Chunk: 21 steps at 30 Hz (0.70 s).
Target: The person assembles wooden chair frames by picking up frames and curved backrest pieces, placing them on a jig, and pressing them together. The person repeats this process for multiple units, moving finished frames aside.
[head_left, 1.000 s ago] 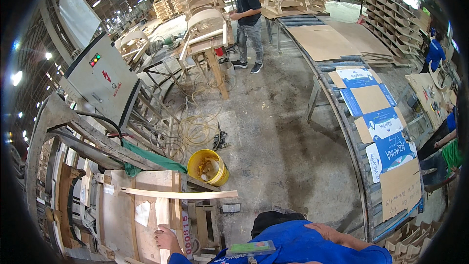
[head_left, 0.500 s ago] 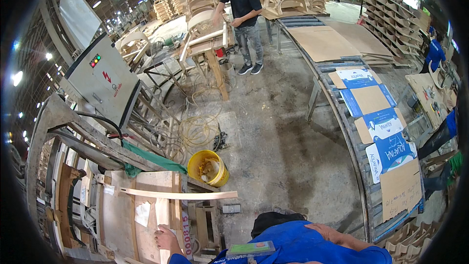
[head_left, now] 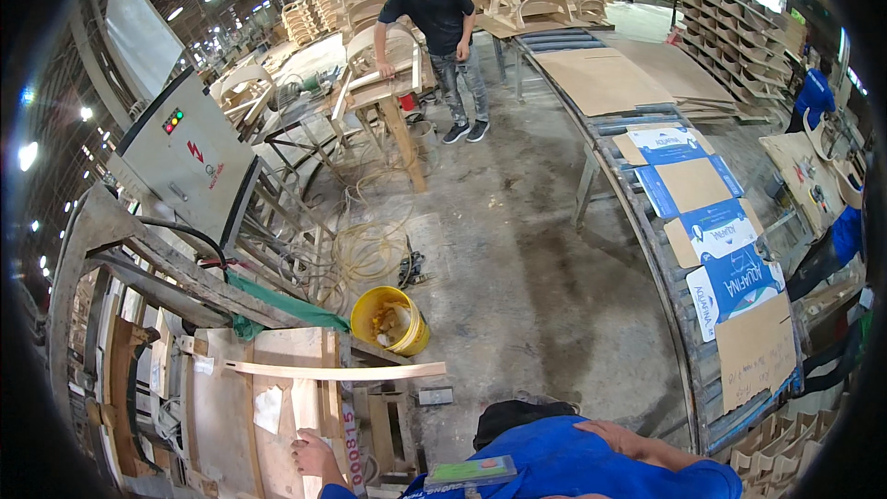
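Wooden strip under left hand

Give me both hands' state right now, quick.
Left hand: on a pale wood piece; grip can't be told.
Right hand: against the blue shirt; open or closed can't be told.

bright lamps glare at the left; soft light covers the concrete floor; the roller conveyor looks bowed, corners black.

We're up on the wearer's head, fisheye-wide, peering down past the close blue shirt and out across the floor.
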Available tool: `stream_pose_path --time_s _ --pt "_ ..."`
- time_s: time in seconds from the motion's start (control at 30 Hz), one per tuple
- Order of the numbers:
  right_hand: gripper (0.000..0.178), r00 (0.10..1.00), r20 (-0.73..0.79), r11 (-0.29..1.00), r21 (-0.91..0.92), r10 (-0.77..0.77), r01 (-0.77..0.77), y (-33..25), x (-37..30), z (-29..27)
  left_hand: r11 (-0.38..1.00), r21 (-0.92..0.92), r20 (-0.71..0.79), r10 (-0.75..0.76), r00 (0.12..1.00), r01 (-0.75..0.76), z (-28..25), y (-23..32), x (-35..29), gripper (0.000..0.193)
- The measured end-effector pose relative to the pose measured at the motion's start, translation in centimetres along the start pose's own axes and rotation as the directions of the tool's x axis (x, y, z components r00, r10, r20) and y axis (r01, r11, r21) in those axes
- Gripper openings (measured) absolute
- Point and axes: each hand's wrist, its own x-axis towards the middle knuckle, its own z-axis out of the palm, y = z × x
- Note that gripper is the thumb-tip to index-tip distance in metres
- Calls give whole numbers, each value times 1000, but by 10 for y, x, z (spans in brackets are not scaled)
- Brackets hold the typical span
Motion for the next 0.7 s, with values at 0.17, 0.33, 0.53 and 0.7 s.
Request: stream_pose_path --time_s 0.17,0.33,0.53,0.7 --pt "97 1000 -1 1000 1 -20 20 2 1 2 1000 -18 -20 6 1000 -7 -1 1 -1 67" --pt "85 996 -22 991 102 -85 86 5 -3 4 1000 -5 -7 12 1000 -12 -2 1 -2 66" --pt "107 994 -12 994 18 -108 108 10 2 3 999 -40 -81 10 997 -13 -2 0 -3 61" --pt "105 997 39 996 61 -70 68 6 -2 -5 624 490 -255 771 584 -609 -2 -22 0 30"
